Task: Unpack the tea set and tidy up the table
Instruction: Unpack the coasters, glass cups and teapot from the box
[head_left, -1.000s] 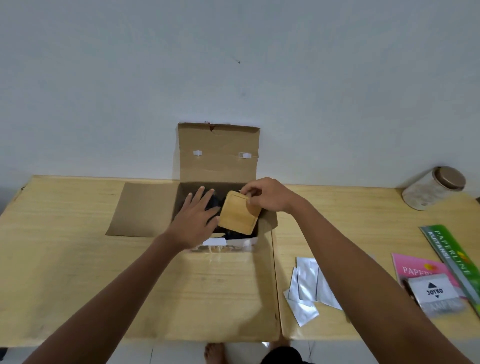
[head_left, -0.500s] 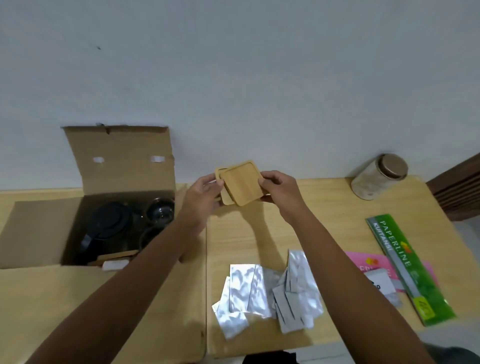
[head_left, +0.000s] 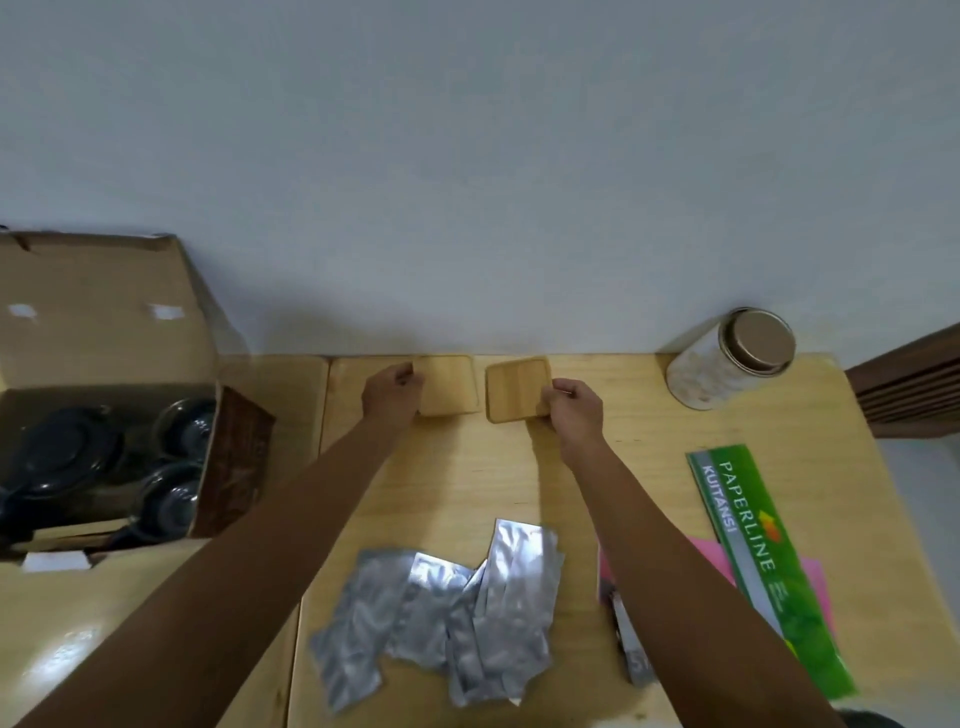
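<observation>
Left hand (head_left: 390, 391) gripping left wooden coaster (head_left: 451, 385) by its edge, right hand (head_left: 573, 407) gripping right wooden coaster (head_left: 517, 388), both coasters side by side on table (head_left: 639, 457), open cardboard box (head_left: 98, 332) with dark tea set (head_left: 62, 457) at left

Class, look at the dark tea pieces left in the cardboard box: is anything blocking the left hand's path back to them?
Nothing visible does. The left hand rests at a wooden coaster; the cardboard box stands open, dark tea pieces uncovered. Only its right wall lies between.
</observation>
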